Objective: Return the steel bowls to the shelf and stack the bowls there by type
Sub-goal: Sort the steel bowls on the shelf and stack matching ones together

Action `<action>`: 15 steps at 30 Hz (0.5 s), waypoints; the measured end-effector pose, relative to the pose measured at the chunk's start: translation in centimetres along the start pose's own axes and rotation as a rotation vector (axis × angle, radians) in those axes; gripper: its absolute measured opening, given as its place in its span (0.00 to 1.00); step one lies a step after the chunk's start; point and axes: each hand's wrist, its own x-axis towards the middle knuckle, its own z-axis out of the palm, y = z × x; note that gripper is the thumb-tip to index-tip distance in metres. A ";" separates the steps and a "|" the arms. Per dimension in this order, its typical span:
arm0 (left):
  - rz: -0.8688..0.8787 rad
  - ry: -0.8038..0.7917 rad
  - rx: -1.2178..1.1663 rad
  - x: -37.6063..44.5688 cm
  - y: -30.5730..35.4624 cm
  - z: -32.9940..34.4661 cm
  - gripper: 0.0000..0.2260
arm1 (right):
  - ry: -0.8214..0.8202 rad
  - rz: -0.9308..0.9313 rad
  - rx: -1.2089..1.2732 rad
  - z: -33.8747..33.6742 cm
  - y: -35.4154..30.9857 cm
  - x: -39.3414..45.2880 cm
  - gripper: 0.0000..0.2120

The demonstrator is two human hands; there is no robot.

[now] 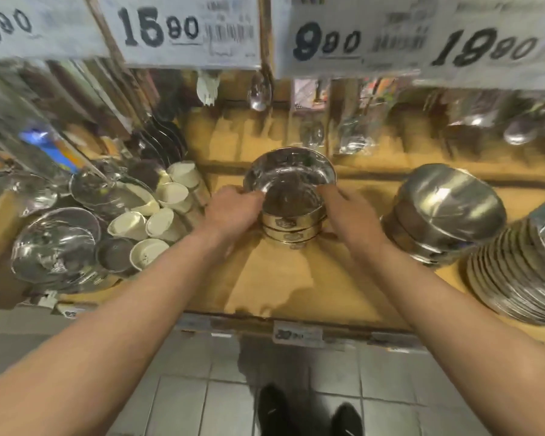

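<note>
Now the wooden shelf carries everything: upturned steel bowls stacked at the right, white cups at the left. Mid-shelf stands a short stack of steel bowls; the left hand and right hand each grip the rim of its tilted top bowl.

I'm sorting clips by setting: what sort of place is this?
Most likely a shop's kitchenware aisle: large printed price cards hang above a yellow shelf of stacked round steel bowls, held by both hands, beside cream ceramic cups.
</note>
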 end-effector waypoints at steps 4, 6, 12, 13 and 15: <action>0.052 0.003 0.081 -1.7 -0.4 -0.9 0.17 | -0.018 0.001 -0.061 0.5 0.5 -1.2 0.17; 0.073 0.026 0.093 -2.3 -0.6 -1.2 0.16 | -0.031 -0.006 -0.089 0.6 0.7 -1.6 0.16; 0.079 0.077 0.038 -3.3 -1.0 -1.0 0.17 | -0.065 0.009 -0.110 0.4 0.1 -1.1 0.20; 0.078 0.084 0.028 -3.5 -1.0 -0.9 0.18 | -0.066 0.016 -0.103 0.3 0.0 -1.0 0.20; 0.082 0.096 0.023 -3.9 -0.9 -0.7 0.20 | -0.075 0.033 -0.078 0.2 0.0 -0.9 0.18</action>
